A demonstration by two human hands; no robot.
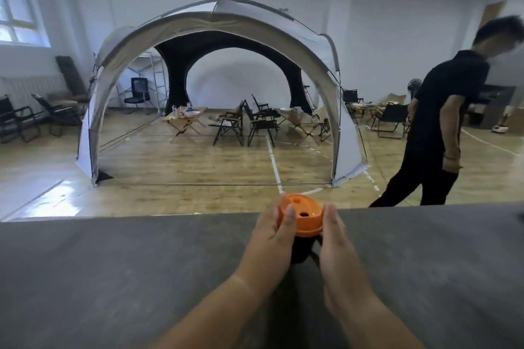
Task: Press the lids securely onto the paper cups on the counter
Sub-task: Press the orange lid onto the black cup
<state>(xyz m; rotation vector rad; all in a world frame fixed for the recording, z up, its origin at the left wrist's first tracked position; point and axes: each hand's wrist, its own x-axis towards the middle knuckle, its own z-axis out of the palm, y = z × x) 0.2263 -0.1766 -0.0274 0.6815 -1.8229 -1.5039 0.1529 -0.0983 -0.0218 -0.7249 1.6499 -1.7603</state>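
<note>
An orange lid (pixel 304 214) with a small sip hole sits on top of a dark paper cup (pixel 302 249) that stands near the far edge of the grey counter (pixel 113 263). My left hand (pixel 273 231) grips the lid and cup from the left, thumb up against the lid's side. My right hand (pixel 336 238) wraps the right side, thumb beside the lid's rim. Most of the cup is hidden between my hands.
The counter's far edge runs just behind the cup. Beyond it lie a wooden floor, a large dome tent (pixel 218 88) with folding chairs and a small table, and a person in black (pixel 436 133) walking at the right.
</note>
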